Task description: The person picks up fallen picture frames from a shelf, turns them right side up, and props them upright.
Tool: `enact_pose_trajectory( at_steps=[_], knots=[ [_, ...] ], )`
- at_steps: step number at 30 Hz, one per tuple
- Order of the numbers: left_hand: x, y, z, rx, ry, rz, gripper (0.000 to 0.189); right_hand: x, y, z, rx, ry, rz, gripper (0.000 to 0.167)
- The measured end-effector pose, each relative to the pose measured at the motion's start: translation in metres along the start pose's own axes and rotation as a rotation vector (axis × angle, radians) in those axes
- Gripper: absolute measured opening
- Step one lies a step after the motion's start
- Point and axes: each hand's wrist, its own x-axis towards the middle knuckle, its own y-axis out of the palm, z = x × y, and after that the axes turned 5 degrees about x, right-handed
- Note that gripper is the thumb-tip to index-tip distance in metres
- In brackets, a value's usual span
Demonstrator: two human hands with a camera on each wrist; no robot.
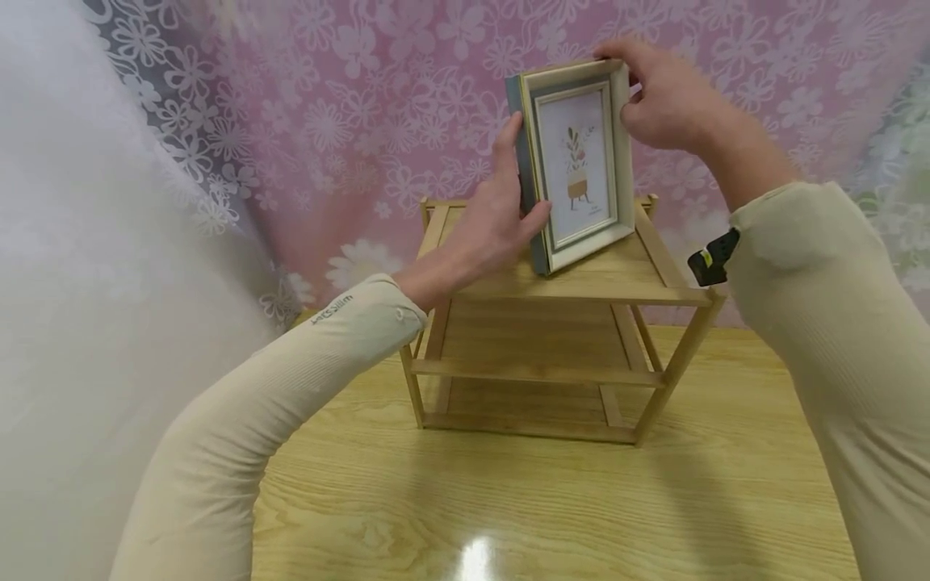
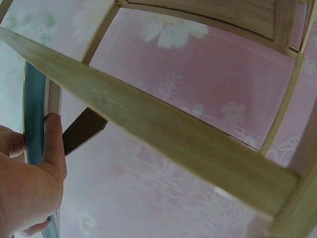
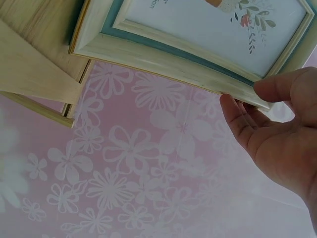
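A picture frame [image 1: 579, 161] with a cream border, blue-green sides and a plant print stands upright over the top of a wooden shelf rack [image 1: 625, 270], its lower corner close on the top board. My left hand [image 1: 488, 216] grips the frame's left side, thumb at the front edge. In the left wrist view, the fingers lie along the blue-green side [image 2: 34, 106], and a dark brown flap [image 2: 85, 130] juts out behind it. My right hand [image 1: 672, 103] pinches the upper right corner. The right wrist view shows that thumb on the cream border [image 3: 163, 59] and the fingers behind.
Below the top board the rack has two lower shelves [image 1: 538, 339]. It stands on a yellow wood-grain floor [image 1: 552, 516]. Behind hangs a pink flowered curtain [image 1: 349, 129], and a pale white curtain [image 1: 87, 323] falls along the left.
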Motion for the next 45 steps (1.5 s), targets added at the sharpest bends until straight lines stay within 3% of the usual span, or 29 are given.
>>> enact_pose_trajectory(
  at_steps=[6,15,21,31,45],
  knots=[
    [-0.002,-0.001,0.005,-0.012,-0.022,0.027,0.089,-0.007,0.002,-0.007,0.020,0.006,0.040,0.078],
    [-0.002,-0.007,0.015,-0.085,0.000,0.051,0.087,-0.016,0.001,-0.015,0.061,-0.028,0.056,0.087],
    [-0.001,-0.010,0.020,-0.112,0.022,0.051,0.086,-0.019,0.000,-0.016,0.039,-0.040,0.046,0.085],
    [0.003,-0.016,0.018,-0.085,-0.009,0.064,0.087,-0.022,-0.005,-0.016,0.047,-0.043,0.045,0.085],
    [0.010,-0.021,0.027,-0.148,0.002,0.103,0.086,-0.029,-0.006,-0.018,0.088,-0.051,0.023,0.078]
  ],
)
